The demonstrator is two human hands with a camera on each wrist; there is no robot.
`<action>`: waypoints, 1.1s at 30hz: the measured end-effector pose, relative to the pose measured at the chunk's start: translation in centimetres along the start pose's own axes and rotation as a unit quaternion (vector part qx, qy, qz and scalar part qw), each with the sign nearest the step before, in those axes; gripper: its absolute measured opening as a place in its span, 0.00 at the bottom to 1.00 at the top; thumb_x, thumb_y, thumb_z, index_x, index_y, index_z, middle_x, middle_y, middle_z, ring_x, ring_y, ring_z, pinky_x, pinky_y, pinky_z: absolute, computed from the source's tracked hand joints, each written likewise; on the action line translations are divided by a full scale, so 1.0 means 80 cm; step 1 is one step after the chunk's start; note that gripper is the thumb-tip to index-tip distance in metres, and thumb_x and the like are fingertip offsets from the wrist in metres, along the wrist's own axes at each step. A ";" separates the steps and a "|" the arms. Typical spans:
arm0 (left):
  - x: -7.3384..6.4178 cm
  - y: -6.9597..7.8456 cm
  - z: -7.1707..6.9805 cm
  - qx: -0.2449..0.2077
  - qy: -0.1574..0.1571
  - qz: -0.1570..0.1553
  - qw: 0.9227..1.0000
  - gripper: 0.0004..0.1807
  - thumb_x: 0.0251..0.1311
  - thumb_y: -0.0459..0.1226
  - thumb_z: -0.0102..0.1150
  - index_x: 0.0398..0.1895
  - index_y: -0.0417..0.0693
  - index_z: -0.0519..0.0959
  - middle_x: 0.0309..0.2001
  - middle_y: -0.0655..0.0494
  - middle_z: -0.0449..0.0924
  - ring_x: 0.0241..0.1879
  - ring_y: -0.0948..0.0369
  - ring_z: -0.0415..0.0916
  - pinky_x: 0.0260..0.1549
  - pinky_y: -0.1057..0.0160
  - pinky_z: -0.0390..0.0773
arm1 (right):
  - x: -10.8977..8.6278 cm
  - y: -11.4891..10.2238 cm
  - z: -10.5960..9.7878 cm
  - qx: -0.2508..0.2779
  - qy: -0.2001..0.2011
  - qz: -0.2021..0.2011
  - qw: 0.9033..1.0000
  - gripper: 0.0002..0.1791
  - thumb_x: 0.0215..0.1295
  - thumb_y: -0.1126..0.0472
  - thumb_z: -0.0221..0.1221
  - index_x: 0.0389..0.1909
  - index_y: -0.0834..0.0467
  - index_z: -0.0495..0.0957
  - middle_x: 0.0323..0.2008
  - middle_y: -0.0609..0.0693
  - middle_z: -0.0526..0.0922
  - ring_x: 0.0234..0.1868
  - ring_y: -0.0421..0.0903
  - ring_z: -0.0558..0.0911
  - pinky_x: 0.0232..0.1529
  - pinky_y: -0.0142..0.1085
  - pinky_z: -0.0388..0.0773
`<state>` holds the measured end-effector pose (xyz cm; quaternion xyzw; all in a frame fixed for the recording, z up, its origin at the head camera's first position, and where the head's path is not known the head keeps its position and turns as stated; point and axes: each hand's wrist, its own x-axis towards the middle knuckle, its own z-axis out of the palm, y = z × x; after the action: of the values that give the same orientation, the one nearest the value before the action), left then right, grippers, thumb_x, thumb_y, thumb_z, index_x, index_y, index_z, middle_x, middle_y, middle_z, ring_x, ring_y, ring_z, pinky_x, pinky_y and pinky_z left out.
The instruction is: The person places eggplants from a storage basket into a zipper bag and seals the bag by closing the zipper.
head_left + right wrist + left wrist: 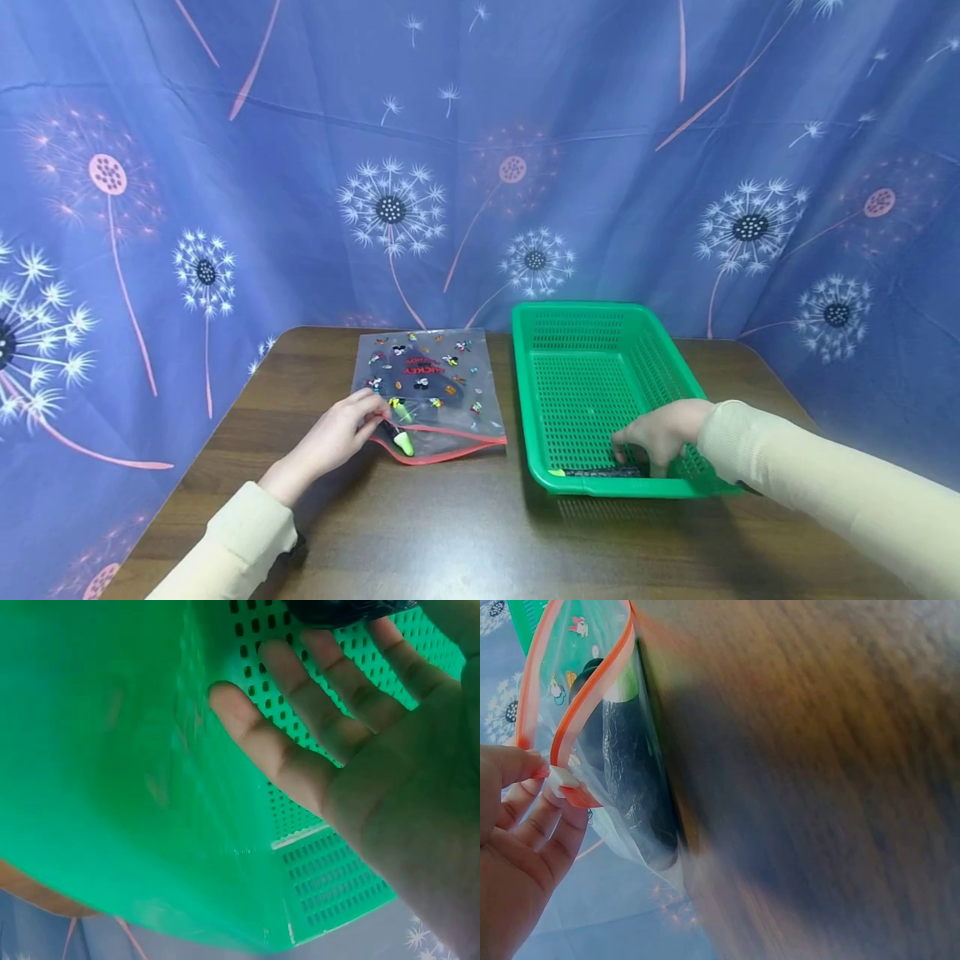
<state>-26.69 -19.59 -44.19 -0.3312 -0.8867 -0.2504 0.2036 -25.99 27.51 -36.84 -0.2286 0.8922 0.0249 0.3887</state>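
Left hand (339, 433) pinches the orange-edged mouth of the pouch (427, 392), thumb and fingers (536, 817) closed on the rim and holding it parted. I take the basket (600, 333) as landmark: the pouch lies flat on the worktop (450, 533) just left of it, not touching it. Inside the pouch I see markers (401, 425) with green caps near the mouth; the left wrist view shows a dark barrel (634, 787) against the clear film.

Right hand (660, 433) is inside the basket, at its near wall. The wrist view shows the fingers (315, 697) spread and nearly straight over the perforated floor, tips against a dark object (337, 609) at the frame edge. In the head view a dark marker (600, 472) with a green end lies along the basket's near wall, under that hand. I cannot tell whether the fingers grip it or only touch it.

Basket stands on the worktop, right of centre.
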 end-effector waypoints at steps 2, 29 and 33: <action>0.000 0.000 0.000 0.002 0.001 0.000 1.000 0.14 0.51 0.23 0.60 0.30 0.53 0.77 0.31 0.65 0.75 0.30 0.69 0.70 0.29 0.67 0.73 | 0.001 -0.001 0.000 0.004 -0.009 0.000 1.000 0.23 0.55 0.70 0.63 0.40 0.38 0.69 0.32 0.45 0.70 0.21 0.42 0.63 0.17 0.35 0.61; 0.001 -0.003 0.000 0.002 -0.006 -0.003 1.000 0.13 0.50 0.24 0.61 0.30 0.52 0.77 0.31 0.64 0.75 0.31 0.69 0.70 0.30 0.65 0.74 | 0.003 -0.003 -0.022 -0.031 0.001 -0.055 0.998 0.24 0.46 0.66 0.70 0.37 0.42 0.68 0.35 0.41 0.71 0.29 0.39 0.67 0.25 0.34 0.66; 0.001 -0.003 0.000 0.000 -0.005 -0.002 1.000 0.13 0.50 0.24 0.61 0.30 0.52 0.77 0.31 0.64 0.75 0.31 0.68 0.70 0.30 0.65 0.73 | -0.001 -0.004 -0.028 -0.029 -0.013 -0.057 0.998 0.25 0.47 0.68 0.68 0.38 0.41 0.67 0.39 0.42 0.72 0.32 0.41 0.69 0.25 0.34 0.66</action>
<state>-26.88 -19.70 -44.19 -0.3306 -0.8882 -0.2494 0.1989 -27.33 26.75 -35.17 -0.2899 0.8714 0.0314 0.3944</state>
